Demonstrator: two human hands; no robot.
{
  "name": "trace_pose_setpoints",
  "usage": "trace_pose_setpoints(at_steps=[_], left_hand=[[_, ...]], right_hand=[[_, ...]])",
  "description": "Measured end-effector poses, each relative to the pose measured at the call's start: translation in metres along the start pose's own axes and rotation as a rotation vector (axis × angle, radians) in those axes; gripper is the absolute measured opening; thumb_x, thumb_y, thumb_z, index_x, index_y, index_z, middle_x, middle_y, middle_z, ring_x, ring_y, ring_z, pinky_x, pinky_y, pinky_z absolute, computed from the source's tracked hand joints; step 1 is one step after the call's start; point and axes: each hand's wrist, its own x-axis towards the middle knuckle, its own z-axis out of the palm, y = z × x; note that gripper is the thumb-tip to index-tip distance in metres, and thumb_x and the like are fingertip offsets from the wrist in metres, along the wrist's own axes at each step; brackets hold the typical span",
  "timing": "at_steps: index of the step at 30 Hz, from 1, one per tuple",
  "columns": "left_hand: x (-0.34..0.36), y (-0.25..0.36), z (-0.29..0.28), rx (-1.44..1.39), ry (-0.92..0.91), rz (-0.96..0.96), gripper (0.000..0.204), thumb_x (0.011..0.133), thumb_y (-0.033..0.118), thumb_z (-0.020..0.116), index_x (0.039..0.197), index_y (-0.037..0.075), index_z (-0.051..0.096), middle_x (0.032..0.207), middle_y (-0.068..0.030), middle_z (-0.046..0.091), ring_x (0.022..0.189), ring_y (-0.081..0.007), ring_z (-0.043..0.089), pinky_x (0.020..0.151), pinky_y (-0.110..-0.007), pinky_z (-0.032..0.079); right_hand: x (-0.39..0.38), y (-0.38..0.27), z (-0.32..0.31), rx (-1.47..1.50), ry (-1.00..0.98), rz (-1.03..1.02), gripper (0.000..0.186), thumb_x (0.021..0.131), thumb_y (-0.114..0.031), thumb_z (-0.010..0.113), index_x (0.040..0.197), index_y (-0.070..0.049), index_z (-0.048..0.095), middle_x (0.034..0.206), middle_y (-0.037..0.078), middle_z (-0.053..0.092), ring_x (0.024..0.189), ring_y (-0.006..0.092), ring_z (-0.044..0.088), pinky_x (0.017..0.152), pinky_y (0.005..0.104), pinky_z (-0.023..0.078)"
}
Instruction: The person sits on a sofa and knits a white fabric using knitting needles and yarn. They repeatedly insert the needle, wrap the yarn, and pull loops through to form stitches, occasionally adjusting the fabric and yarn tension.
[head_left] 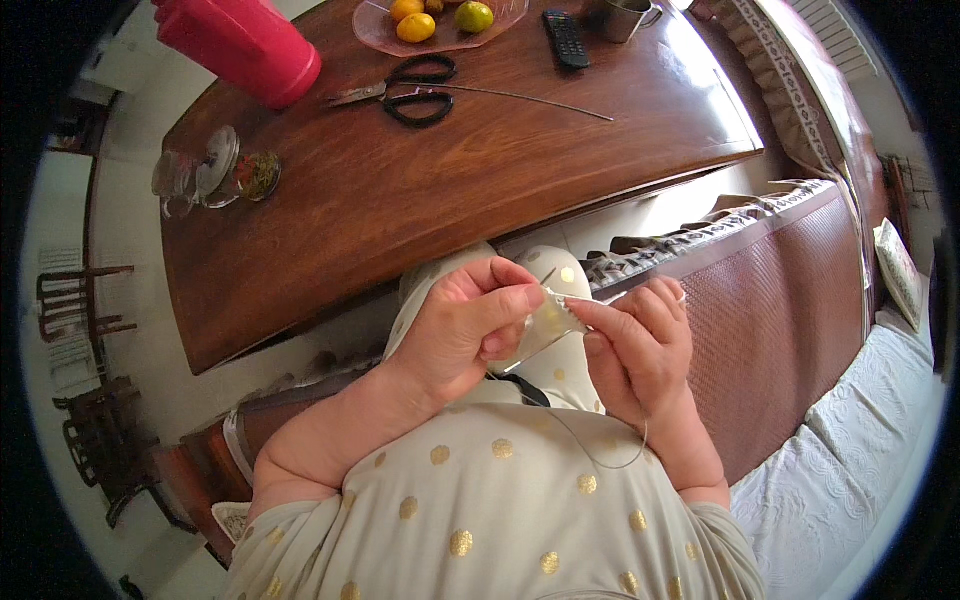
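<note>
Both hands meet above my lap, in front of my knees. My left hand is closed, thumb and index finger pinching a thin knitting needle whose tip shows just past them. A small piece of white knitting sits between the two hands. My right hand is closed too, its thumb and index finger at the knitting; the needle inside it is mostly hidden. White yarn runs along the right fingers. A thin cable loops down over my shirt from beside the right wrist.
The wooden table ahead bears black-handled scissors, a long thin rod, a remote control, a metal cup, a glass fruit plate, a red pitcher and glass jars. A brown woven seat lies at right.
</note>
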Motion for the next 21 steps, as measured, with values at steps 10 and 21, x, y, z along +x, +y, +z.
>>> trace_pose_setpoints(at_steps=[10, 21], left_hand=[[-0.042, -0.003, -0.002, 0.340, -0.019, -0.054, 0.016, 0.085, 0.008, 0.060, 0.100, 0.004, 0.065, 0.065, 0.0062, 0.052, 0.050, -0.0022, 0.037, 0.045, -0.018, 0.026], [-0.074, 0.000, -0.021, 0.283, -0.090, 0.000, 0.018, 0.085, 0.009, 0.059, 0.101, 0.002, 0.064, 0.061, 0.0073, 0.046, 0.048, -0.0021, 0.032, 0.045, -0.019, 0.024]], right_hand=[[-0.016, -0.020, 0.012, 0.141, 0.057, 0.128, 0.017, 0.073, -0.014, 0.072, 0.086, -0.010, 0.060, 0.075, 0.003, 0.054, 0.069, 0.0222, 0.050, 0.068, 0.0342, 0.039], [-0.025, -0.046, 0.003, 0.385, -0.076, 0.082, 0.020, 0.076, -0.003, 0.061, 0.095, -0.002, 0.067, 0.076, 0.007, 0.056, 0.068, 0.0216, 0.051, 0.064, 0.0320, 0.041]])
